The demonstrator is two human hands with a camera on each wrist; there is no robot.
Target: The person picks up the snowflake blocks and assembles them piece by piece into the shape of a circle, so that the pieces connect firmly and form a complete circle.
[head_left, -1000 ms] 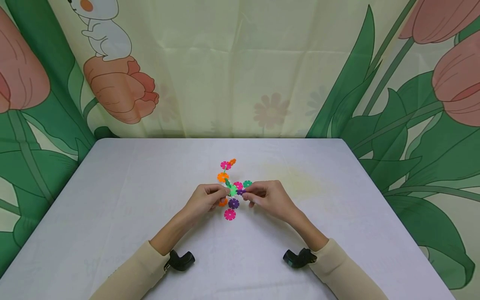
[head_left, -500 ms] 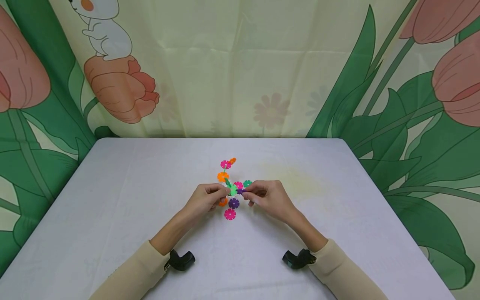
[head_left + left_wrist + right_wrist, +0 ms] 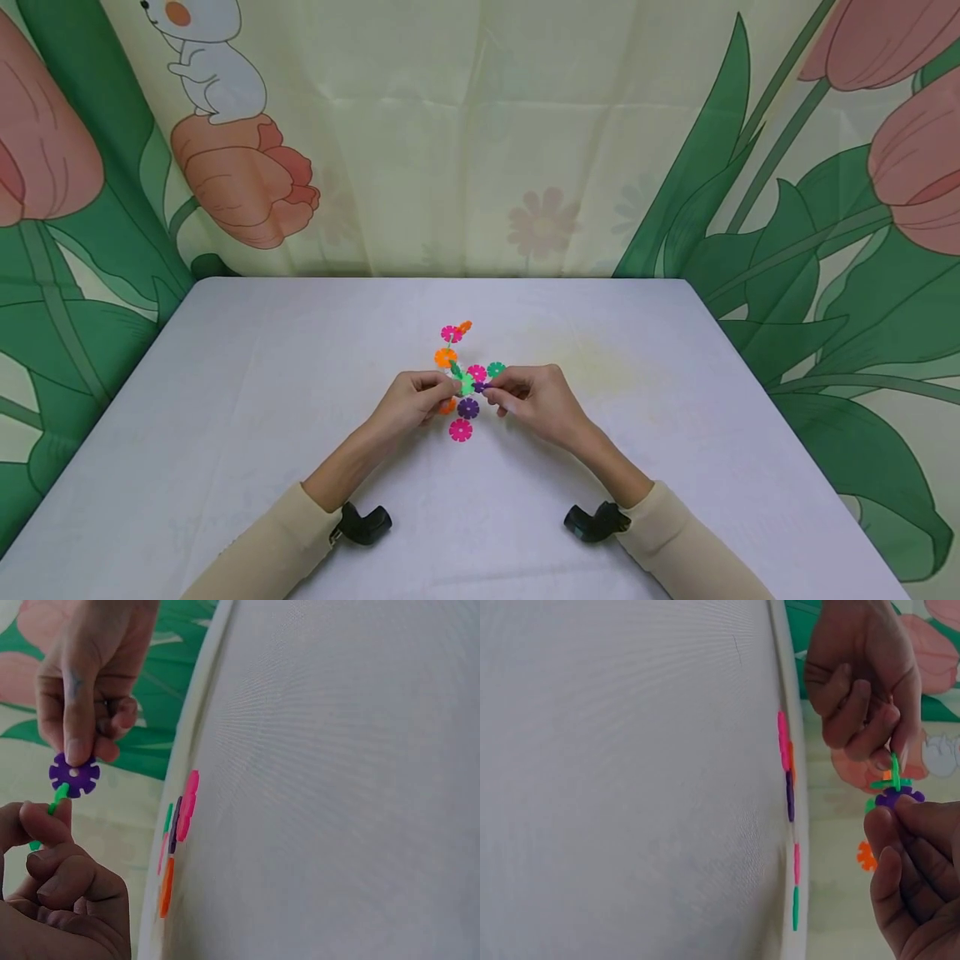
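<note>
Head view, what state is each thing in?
Left hand: pinching light green disc
Right hand: pinching upper purple disc
Upper purple disc: touching light green disc; fit unclear
Lower purple disc: flat
Near pink disc: flat
Middle pink disc: flat
Teal disc: flat
Lower orange disc: flat, partly hidden
Far chain: linked, orange end tilted

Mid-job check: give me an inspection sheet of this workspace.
Surface: white-covered table, yellowish patch right of centre.
Job's things: light green disc touches held purple disc, seating unclear; raised discs beyond; five lower discs lie on the table.
Clutter: nothing seen.
Hands: left hand pinches the light green disc; right hand pinches the held purple disc.
Cables: nothing seen.
Surroundings: tulip-print backdrop; black devices at both wrists.
</note>
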